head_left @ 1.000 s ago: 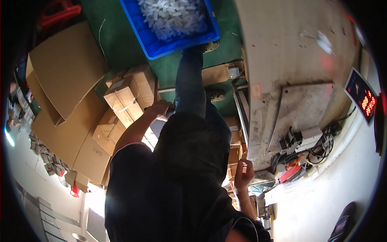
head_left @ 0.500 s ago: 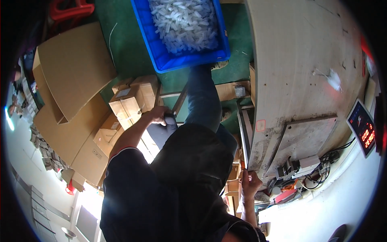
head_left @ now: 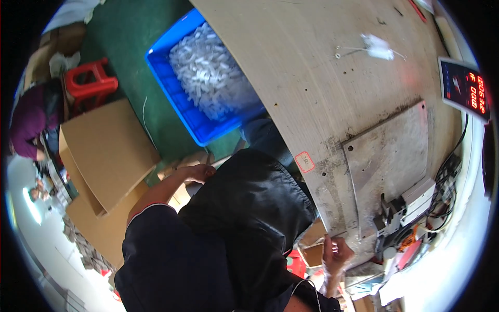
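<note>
My left hand (head_left: 199,172) is beside my left leg, fingers curled at the edge of the black apron (head_left: 244,187). What lies under those fingers is hidden. My right hand (head_left: 337,253) is closed at the near edge of the wooden workbench (head_left: 301,78), its thumb up and its fingers bent around the edge. A metal plate (head_left: 387,151) lies on the bench beyond that hand, with a small metal and white device (head_left: 405,205) at its corner. To the far left of the bench, a blue crate (head_left: 179,99) holds many translucent white plastic pieces (head_left: 208,67).
Large cardboard sheets (head_left: 109,151) stand at the left, near a red plastic stool (head_left: 91,83). Another person (head_left: 31,119) in a purple top bends at the far left. A display with red digits (head_left: 462,88) and black cables (head_left: 447,171) are at the right.
My view has turned right, so the bench fills more of the picture and the crate sits partly behind its edge. My body has come closer to the bench. Both hands keep about the same holds.
</note>
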`<state>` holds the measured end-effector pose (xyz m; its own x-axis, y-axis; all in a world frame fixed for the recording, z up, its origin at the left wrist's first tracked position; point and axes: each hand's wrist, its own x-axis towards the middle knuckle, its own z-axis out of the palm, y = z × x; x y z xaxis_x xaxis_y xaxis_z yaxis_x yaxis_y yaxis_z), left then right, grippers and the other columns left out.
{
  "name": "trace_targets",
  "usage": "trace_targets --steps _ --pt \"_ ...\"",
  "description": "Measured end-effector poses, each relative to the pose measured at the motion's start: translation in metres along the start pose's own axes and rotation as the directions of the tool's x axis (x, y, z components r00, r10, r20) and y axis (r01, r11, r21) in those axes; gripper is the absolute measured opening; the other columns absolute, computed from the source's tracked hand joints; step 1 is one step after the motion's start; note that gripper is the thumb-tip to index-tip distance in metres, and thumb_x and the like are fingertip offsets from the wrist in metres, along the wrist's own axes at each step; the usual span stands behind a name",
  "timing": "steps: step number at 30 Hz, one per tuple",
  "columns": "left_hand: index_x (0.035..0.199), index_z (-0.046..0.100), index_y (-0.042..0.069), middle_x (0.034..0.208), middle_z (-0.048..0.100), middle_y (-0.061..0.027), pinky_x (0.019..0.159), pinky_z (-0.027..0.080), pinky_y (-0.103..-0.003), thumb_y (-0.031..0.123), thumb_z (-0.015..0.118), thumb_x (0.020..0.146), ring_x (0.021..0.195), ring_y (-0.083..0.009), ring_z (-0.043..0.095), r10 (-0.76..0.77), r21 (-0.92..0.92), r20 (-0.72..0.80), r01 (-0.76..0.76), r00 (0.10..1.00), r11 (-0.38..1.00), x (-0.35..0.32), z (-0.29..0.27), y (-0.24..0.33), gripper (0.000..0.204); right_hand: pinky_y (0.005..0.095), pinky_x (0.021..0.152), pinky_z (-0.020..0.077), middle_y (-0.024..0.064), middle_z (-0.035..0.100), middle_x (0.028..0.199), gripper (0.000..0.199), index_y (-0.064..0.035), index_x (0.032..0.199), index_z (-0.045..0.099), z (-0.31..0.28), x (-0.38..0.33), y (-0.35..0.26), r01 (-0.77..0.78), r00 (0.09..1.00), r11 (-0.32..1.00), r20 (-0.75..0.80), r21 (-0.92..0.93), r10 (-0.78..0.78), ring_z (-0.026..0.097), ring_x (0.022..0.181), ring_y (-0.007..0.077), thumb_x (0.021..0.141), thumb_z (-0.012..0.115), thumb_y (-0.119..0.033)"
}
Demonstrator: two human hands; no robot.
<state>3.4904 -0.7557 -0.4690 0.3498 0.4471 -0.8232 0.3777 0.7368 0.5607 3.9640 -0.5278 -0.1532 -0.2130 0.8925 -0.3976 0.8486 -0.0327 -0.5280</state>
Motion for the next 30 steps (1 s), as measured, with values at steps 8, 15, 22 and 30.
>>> trace_targets --steps 8,15,22,30 --pt "0.105 0.070 0.008 0.093 0.075 -0.0087 0.076 0.056 -0.040 0.019 0.068 0.089 0.086 -0.0285 0.071 -0.020 -0.060 -0.708 -0.032 0.706 0.998 0.080 -0.174 -0.018 0.019 0.0254 0.045 0.0313 -0.0005 0.051 0.053 0.029 -0.0041 0.066 0.055 0.041 -0.010 -0.003 0.057 0.909 0.990 -0.404 -0.132 -0.106 0.043 0.049 0.0054 0.088 0.075 -0.004" --pt "0.115 0.066 0.008 0.113 0.068 -0.0169 0.092 0.053 -0.048 0.022 0.066 0.088 0.105 -0.0397 0.067 0.175 0.266 -0.836 0.105 0.521 0.958 0.169 -0.216 -0.005 0.030 0.0386 0.048 0.0334 0.0099 0.049 0.055 0.032 -0.0041 0.066 0.052 0.048 0.035 -0.040 0.254 0.831 0.900 -0.395 -0.355 -0.391 0.045 0.046 0.0230 0.088 0.075 -0.009" --pt "0.137 0.049 0.001 0.129 0.059 -0.0166 0.100 0.048 -0.049 0.027 0.071 0.087 0.126 -0.0357 0.054 0.182 0.345 -0.877 0.319 0.444 0.883 0.236 -0.195 0.027 0.061 0.0435 0.051 0.0321 0.0134 0.045 0.059 0.033 -0.0046 0.067 0.045 0.057 0.039 -0.041 0.177 0.809 0.852 -0.420 -0.494 -0.411 0.044 0.049 0.0300 0.096 0.062 -0.007" --pt "0.132 0.050 0.005 0.111 0.069 -0.0196 0.096 0.048 -0.051 0.027 0.068 0.091 0.109 -0.0417 0.064 0.264 0.444 -0.817 0.266 0.513 0.856 0.246 -0.225 -0.005 0.050 0.0436 0.050 0.0282 0.0140 0.038 0.058 0.035 -0.0033 0.065 0.041 0.060 0.046 -0.029 0.095 0.785 0.735 -0.403 -0.672 -0.471 0.040 0.048 0.0310 0.097 0.056 -0.007"
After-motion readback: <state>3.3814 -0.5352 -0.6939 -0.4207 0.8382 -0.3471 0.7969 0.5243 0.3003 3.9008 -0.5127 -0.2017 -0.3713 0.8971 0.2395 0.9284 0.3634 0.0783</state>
